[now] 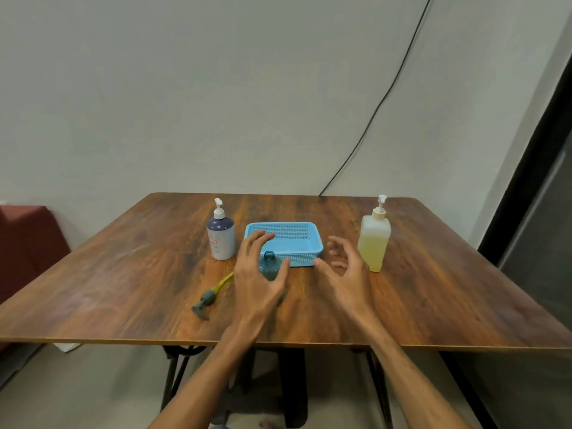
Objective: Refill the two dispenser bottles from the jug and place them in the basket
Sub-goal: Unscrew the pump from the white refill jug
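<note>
A small teal bottle [270, 264] with an open neck stands on the table in front of the blue basket [305, 253]. My left hand [257, 274] is spread around it, thumb beside it, fingers straight; contact is unclear. Its grey pump head with a yellow tube [209, 297] lies on the table to the left. My right hand [345, 270] hovers open to the right of the bottle, holding nothing. A white and navy pump bottle [220, 235] stands left of the basket. A clear square pump bottle of yellow liquid [374, 239] stands to the right.
The wooden table [123, 289] meets a grey wall at the back. A black cable [380, 103] runs down the wall to the table's rear edge. A dark red seat [28, 239] sits at the left. Black table legs show below the front edge.
</note>
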